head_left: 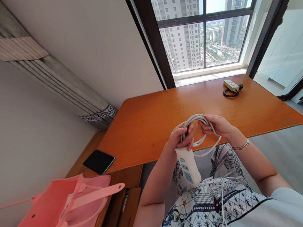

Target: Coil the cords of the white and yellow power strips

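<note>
Between my hands is a white cable (197, 118) wound in loops. My left hand (184, 136) is closed around the left side of the coil and a dark part that may be the plug. Below that hand hangs a white power strip (188, 168) with bluish sockets facing up, tilted above my lap. My right hand (215, 125) pinches the coil at its upper right between thumb and fingers. One strand droops from the right side of the coil back toward the strip. Both hands are above the near edge of the wooden table (147, 127).
A smaller cream power strip (231, 85) with a coiled black cord (230, 93) lies at the table's far right. A black tablet (99, 162) rests at the left near corner. An open pink bag (69, 207) sits lower left. A window (205, 29) stands behind the table.
</note>
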`<state>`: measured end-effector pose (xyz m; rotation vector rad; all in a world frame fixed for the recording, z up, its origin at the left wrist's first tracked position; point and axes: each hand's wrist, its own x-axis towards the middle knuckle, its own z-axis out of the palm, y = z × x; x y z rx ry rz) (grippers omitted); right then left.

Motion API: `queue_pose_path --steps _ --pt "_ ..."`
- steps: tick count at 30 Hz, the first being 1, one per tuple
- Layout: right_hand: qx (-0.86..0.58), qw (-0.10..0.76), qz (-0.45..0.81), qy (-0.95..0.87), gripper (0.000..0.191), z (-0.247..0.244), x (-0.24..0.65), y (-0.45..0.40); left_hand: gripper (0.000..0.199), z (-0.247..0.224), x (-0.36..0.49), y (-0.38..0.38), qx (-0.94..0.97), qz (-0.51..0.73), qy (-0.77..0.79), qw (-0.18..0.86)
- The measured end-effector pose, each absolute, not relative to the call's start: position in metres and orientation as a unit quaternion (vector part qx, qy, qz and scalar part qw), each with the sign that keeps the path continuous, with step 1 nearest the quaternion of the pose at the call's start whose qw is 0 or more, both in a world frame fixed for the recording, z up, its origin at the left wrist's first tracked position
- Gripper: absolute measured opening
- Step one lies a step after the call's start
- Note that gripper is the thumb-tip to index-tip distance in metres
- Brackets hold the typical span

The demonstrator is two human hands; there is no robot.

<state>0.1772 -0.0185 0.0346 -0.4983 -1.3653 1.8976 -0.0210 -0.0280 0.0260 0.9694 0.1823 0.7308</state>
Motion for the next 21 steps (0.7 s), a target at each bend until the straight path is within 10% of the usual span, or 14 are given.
queue_pose_path --steps 21 --pt "-0.240 0.388 0.693 -0.559 0.058 0.043 0.172 -0.027 0.056 0.037 -0.033 -0.022 0.566 0.301 0.173 0.748"
